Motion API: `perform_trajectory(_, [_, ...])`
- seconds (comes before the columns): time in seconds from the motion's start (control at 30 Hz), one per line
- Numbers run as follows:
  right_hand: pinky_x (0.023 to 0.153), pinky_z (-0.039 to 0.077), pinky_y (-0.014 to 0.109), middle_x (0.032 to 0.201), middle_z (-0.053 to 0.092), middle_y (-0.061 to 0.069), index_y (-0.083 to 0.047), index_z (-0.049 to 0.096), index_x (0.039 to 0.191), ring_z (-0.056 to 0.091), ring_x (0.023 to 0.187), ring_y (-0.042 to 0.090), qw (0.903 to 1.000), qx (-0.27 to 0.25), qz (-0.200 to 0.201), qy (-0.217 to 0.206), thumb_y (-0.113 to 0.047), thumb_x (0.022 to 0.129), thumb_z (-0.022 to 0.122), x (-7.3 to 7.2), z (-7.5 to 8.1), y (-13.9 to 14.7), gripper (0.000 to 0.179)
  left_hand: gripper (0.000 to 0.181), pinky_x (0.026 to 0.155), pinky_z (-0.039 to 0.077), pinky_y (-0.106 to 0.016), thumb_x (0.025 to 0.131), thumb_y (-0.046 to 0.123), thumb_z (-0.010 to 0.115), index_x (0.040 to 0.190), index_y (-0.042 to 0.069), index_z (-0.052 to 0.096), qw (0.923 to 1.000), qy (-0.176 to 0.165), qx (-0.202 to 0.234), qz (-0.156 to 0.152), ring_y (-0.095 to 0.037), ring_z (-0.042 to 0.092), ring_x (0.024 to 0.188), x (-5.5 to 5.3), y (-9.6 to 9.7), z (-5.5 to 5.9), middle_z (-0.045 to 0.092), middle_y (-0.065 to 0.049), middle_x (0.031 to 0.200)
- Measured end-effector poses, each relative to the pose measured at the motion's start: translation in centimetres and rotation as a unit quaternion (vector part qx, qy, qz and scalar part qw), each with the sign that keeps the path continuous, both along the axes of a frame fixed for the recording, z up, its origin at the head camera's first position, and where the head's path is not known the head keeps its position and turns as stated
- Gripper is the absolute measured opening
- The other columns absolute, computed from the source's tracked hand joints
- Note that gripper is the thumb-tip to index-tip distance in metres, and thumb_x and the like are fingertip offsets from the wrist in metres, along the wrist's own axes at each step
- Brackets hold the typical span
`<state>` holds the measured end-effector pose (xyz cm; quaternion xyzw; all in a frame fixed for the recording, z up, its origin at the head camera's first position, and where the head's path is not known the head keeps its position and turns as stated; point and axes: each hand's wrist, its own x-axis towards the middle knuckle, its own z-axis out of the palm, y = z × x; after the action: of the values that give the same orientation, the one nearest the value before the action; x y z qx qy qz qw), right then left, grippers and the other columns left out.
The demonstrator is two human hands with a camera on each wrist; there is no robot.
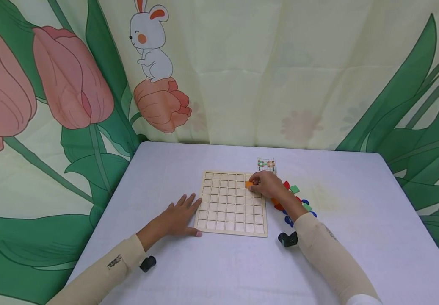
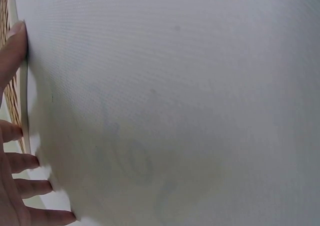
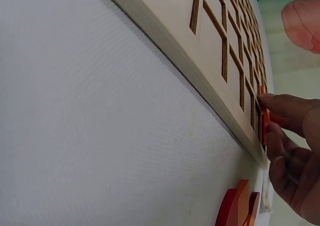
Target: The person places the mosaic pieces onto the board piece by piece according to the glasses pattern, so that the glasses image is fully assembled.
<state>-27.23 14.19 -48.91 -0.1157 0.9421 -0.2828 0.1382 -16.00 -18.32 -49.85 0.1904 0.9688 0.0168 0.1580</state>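
A pale wooden grid board [image 1: 230, 233] with square recesses lies flat on the table. At its far right part my right hand [image 1: 268, 185] pinches an orange square tile [image 1: 248, 184] between thumb and fingers. In the right wrist view the orange-red tile [image 3: 264, 123] sits at the recesses by the board's far end, partly hidden by the fingers. My left hand [image 1: 177, 218] lies spread at the board's left edge, fingers straight. In the left wrist view the left hand [image 2: 11, 186] has its thumb touching the board's side.
Right of the board lies a loose pile of coloured pieces, among them a green piece [image 1: 294, 189] and a blue piece [image 1: 288, 220], partly behind the right forearm. A small printed card [image 1: 266, 164] lies beyond the board. A printed curtain [image 1: 242, 84] hangs behind the table.
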Motion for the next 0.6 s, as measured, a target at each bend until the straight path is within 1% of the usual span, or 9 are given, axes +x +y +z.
perform_trajectory(0.2, [0.066,0.045,0.028,0.099,0.066,0.006,-0.012,0.073,0.118,0.057,0.085,0.021,1.0,0.003,-0.006,-0.005,-0.026,0.089,0.077,-0.24,-0.14,0.11,0.033,0.111,0.106,0.037,-0.069,0.076,0.073,0.071,0.16,0.017,0.026,1.0,-0.001,0.0,0.001,-0.044,0.022,0.152,-0.04,0.01,-0.05,0.02,-0.014,0.167])
perform_trajectory(0.4, [0.065,0.045,0.029,0.097,0.065,0.006,-0.013,0.073,0.115,0.056,0.084,0.022,0.9999,-0.001,-0.005,-0.014,-0.026,0.089,0.078,-0.38,-0.18,0.14,0.029,0.111,0.106,0.037,-0.069,0.075,0.073,0.072,0.16,0.017,0.026,1.0,-0.003,0.004,0.003,-0.044,0.022,0.152,-0.01,-0.04,-0.27,0.02,-0.014,0.167])
perform_trajectory(0.6, [0.065,0.045,0.029,0.096,0.066,0.006,-0.013,0.074,0.112,0.057,0.084,0.022,0.9999,0.007,-0.003,-0.009,-0.028,0.088,0.079,-0.43,-0.08,0.07,0.028,0.111,0.107,0.036,-0.069,0.076,0.074,0.07,0.161,0.018,0.026,1.0,-0.003,0.004,0.002,-0.044,0.021,0.152,-0.08,-0.1,-0.28,0.019,-0.013,0.168])
